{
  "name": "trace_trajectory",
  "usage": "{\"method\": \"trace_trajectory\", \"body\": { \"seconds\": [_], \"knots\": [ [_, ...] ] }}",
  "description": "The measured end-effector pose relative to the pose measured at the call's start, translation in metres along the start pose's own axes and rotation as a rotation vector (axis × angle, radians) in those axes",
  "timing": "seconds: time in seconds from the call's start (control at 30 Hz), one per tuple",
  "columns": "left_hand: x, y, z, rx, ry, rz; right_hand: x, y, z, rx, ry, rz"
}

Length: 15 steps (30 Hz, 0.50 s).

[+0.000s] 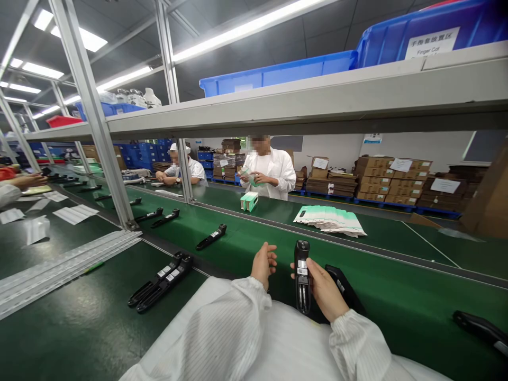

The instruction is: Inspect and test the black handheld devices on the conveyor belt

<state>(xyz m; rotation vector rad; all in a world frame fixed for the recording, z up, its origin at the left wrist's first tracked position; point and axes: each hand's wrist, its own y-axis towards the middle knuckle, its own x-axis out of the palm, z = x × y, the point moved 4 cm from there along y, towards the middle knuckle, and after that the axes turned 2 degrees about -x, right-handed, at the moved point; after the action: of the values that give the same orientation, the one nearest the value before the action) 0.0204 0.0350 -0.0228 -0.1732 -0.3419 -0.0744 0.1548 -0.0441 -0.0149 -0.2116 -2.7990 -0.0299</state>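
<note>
My right hand point(326, 288) grips a black handheld device point(302, 278) upright, with white labels and metallic strips on the side facing me. To its left, my left hand point(264, 265) is raised above the green conveyor belt point(246, 238), fingers apart and holding nothing. Another black device point(345, 288) lies partly hidden behind my right hand. Two labelled black devices point(161, 280) lie side by side on the green table at the left. A single one point(211, 237) rests on the belt beyond them.
More devices point(148, 215) line the belt to the left, and one point(480, 328) is at far right. Flat green-white cartons point(329, 219) lie across the belt. A metal post point(99, 121) and an overhead shelf point(278, 106) frame the view. People in white coats work opposite.
</note>
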Motion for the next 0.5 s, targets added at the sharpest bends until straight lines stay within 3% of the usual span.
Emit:
{"method": "trace_trajectory", "body": {
  "seconds": [0.1, 0.2, 0.27, 0.37, 0.5],
  "knots": [
    [-0.004, 0.003, -0.004, -0.102, 0.001, -0.002, -0.004, 0.001, 0.009, 0.104, -0.129, 0.029],
    [0.001, -0.001, -0.005, -0.099, 0.114, -0.073, -0.01, 0.007, 0.02, 0.146, -0.311, -0.012],
    [0.006, -0.004, -0.006, -0.064, 0.205, -0.121, -0.015, 0.013, 0.023, 0.041, -0.417, -0.021],
    [0.011, -0.007, -0.008, -0.018, 0.295, -0.18, -0.028, 0.022, 0.024, -0.166, -0.651, 0.091],
    [0.012, -0.006, -0.01, 0.008, 0.334, -0.224, -0.037, 0.028, 0.029, -0.289, -0.966, 0.166]
  ]
}}
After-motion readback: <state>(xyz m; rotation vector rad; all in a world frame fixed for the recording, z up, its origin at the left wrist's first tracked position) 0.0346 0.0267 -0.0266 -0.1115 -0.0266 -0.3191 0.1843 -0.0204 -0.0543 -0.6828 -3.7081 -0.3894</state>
